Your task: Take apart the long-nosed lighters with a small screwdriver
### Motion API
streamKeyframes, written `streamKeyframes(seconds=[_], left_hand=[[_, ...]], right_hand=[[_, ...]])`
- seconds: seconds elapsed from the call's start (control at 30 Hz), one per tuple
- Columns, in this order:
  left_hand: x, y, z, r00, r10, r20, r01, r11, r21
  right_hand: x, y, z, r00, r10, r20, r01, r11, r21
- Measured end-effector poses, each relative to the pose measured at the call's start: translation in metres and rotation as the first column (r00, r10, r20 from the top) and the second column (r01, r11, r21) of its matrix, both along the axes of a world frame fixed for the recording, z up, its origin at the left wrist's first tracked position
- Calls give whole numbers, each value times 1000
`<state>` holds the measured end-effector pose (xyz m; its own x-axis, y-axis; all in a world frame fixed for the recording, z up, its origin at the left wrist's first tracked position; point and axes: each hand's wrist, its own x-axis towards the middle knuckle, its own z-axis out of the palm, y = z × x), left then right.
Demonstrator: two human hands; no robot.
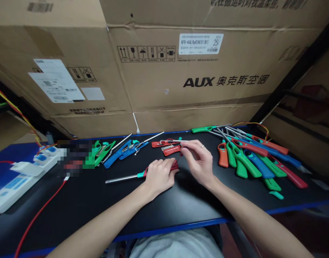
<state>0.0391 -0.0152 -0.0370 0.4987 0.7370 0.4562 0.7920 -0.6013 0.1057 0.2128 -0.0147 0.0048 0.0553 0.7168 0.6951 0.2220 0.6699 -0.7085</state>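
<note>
My left hand [159,175] is closed around a red long-necked gas lighter [123,178] just above or on the black table. The lighter's metal tube points left, with a teal collar at its base, and most of its body is under my fingers. My right hand [198,161] pinches a small screwdriver [181,153], its thin shaft slanting down to the lighter's red handle. Whether the tip sits in a screw is too small to tell. Just beyond my hands lie opened red lighter halves [172,150] with metal parts showing.
Opened blue lighters [126,152] and opened green lighters [106,152] lie to the left. A pile of several assorted lighters [247,157] is on the right, near a loose teal piece [276,195]. A white power strip [27,179] with a red cable stands left; cardboard boxes [159,100] form the back.
</note>
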Motion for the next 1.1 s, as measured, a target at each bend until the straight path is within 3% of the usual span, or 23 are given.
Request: streamKeyframes(seconds=[0.23, 0.43, 0.6, 0.77, 0.93, 1.1], left_hand=[[0, -2, 1, 1000, 15, 14, -15, 999, -30], [0, -2, 2, 999, 11, 34, -11, 1000, -12], [0, -2, 3, 999, 33, 31, -33, 999, -23], [2, -3, 5, 999, 27, 26, -25, 998, -58], [3, -4, 8, 998, 55, -3, -55, 995, -87], [2, -4, 8, 999, 43, -1, -43, 995, -89]], right_hand=[[-1, -2, 0, 998, 38, 51, -41, 997, 65], [1, -4, 2, 987, 153, 51, -154, 988, 15], [-2, -4, 1, 994, 56, 91, -62, 996, 70], [-1, -5, 3, 989, 126, 71, -130, 990, 61], [2, -5, 5, 996, 31, 85, -41, 991, 124], [0, -4, 6, 985, 121, 123, -129, 990, 60]])
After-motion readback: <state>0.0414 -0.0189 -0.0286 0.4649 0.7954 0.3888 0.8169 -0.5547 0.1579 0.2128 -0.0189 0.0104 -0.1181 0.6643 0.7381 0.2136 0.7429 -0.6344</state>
